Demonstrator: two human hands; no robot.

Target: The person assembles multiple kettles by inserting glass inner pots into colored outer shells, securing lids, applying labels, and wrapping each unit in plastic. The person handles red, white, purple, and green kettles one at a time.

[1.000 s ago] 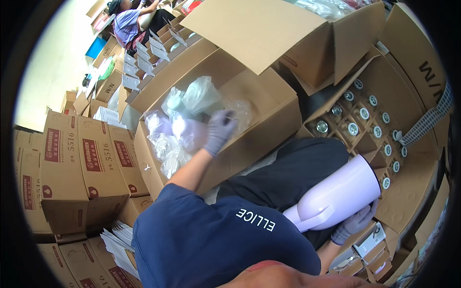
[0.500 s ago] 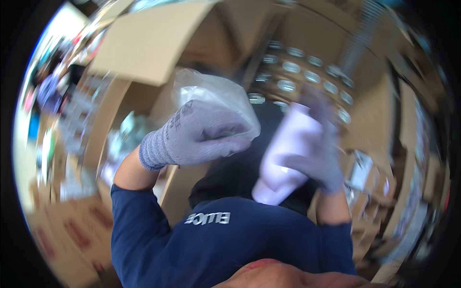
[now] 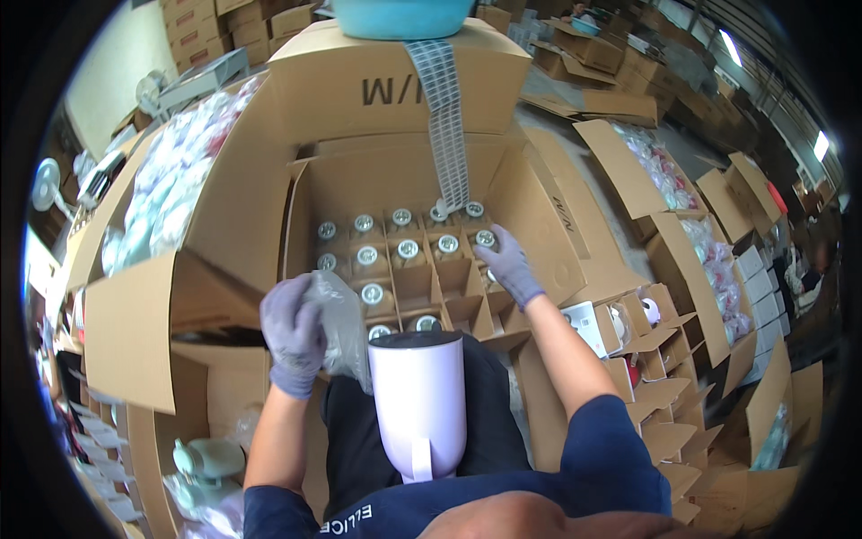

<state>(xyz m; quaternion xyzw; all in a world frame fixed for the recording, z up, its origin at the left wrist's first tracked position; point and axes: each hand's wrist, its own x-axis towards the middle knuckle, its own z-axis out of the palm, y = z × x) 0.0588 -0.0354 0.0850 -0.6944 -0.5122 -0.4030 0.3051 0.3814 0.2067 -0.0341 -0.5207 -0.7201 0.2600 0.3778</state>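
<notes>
A lilac tumbler (image 3: 417, 395) with a dark top and a handle on its near side stands upright at my lap. My left hand (image 3: 294, 334), in a grey glove, is closed on a clear plastic bag (image 3: 341, 328), which hangs beside the tumbler. Over the right side of a divided cardboard box (image 3: 530, 225), my gloved right hand (image 3: 508, 268) has its thumb and fingers around the top of a silver-topped container (image 3: 485, 239). Several more silver-topped containers (image 3: 367, 256) stand in the box's compartments; their lower parts are hidden.
A perforated grey strip (image 3: 442, 117) hangs into the box from a carton holding a blue basin (image 3: 404, 16). Mint-green tumblers (image 3: 208, 457) lie in a box at lower left. Opened cartons (image 3: 646, 422) crowd the right. Bagged goods (image 3: 184, 171) fill a box at upper left.
The lilac tumbler has left my right hand and now stands at my lap. My right hand has moved forward to the divided box. The left hand still holds the bag, now lower.
</notes>
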